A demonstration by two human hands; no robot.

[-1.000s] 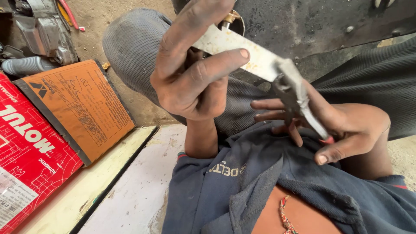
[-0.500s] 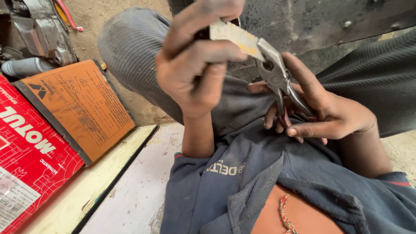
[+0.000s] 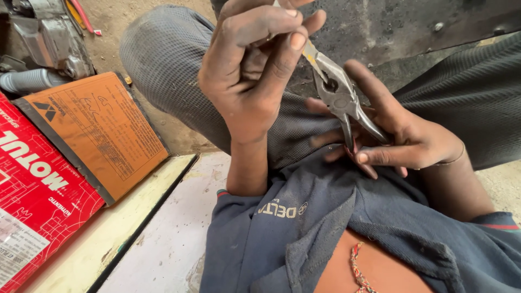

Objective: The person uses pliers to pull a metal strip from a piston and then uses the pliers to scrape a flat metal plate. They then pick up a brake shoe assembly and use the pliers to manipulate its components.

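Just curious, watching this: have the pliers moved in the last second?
Yes. The pliers have swung more upright and shifted left, closer to the grey-trousered knee; the right hand holds the handles, the left hand pinches the metal strip.

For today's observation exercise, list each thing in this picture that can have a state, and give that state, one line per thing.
Left hand: raised, fingers pinched on a small flat metal piece.
Metal piece: held at its far end by the pliers' nose.
Pliers: closed on the piece, handles pointing down.
Right hand: wrapped round the pliers' handles.
Orange box: closed, lying flat.
Red box: closed, lying flat.
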